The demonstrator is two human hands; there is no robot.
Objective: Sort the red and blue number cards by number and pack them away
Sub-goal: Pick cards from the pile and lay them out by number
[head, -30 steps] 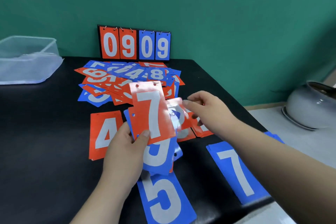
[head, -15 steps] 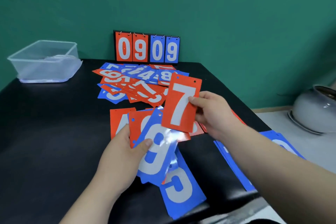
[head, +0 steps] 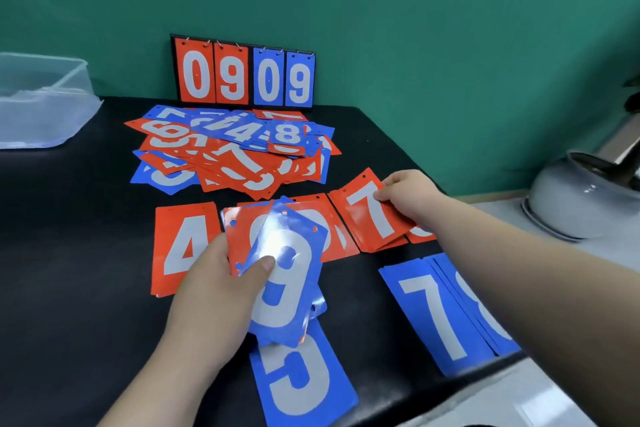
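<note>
My left hand (head: 221, 291) grips a fanned stack of cards, a blue 9 card (head: 287, 274) on top with my thumb across it. My right hand (head: 412, 198) pinches a red 7 card (head: 370, 211) by its right edge, low over the black table on other red cards. Flat on the table lie a red 4 card (head: 180, 246), a blue 5 card (head: 301, 381) at the front edge and a blue 7 pile (head: 440, 315) at the right. A loose heap of mixed red and blue cards (head: 228, 152) sits further back.
A scoreboard stand (head: 242, 74) reading 0909 leans against the green wall. A clear plastic box (head: 41, 97) stands at the back left of the black table (head: 69, 218). Off the table's right edge a grey lidded pot (head: 581, 198) sits on a lower surface.
My right hand took the red 7 off the stack in my left hand and carried it right and down onto the red cards. The blue 9 now tops the held stack.
</note>
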